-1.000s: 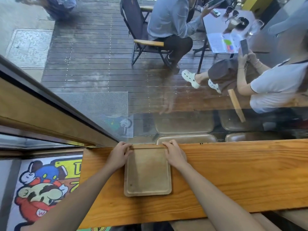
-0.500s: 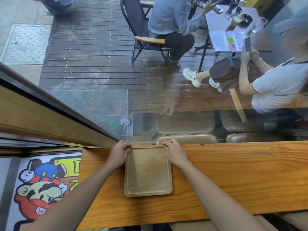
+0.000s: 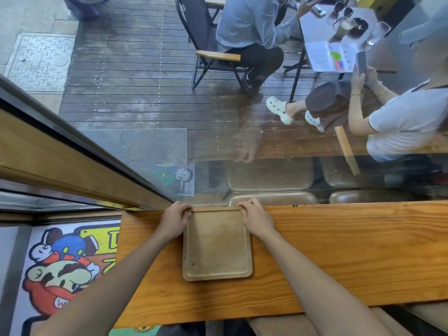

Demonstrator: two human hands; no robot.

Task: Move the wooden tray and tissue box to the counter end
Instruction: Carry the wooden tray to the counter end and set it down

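Observation:
A pale wooden tray (image 3: pixel 217 246) lies flat on the orange wooden counter (image 3: pixel 339 251), close to the counter's left end, with its far edge against the window glass. My left hand (image 3: pixel 175 220) grips the tray's far left corner. My right hand (image 3: pixel 255 218) grips its far right corner. Both sets of fingers curl over the tray's far rim. The tray holds nothing. No tissue box is in view.
The counter's left end (image 3: pixel 121 251) drops to a floor with a cartoon mat (image 3: pixel 63 270). A glass window (image 3: pixel 242 141) runs along the counter's far edge. Behind it are seated people, a chair (image 3: pixel 206 57) and a small table (image 3: pixel 334 30).
Both hands stay on the tray's far corners. The tray has barely shifted; only the view has moved slightly.

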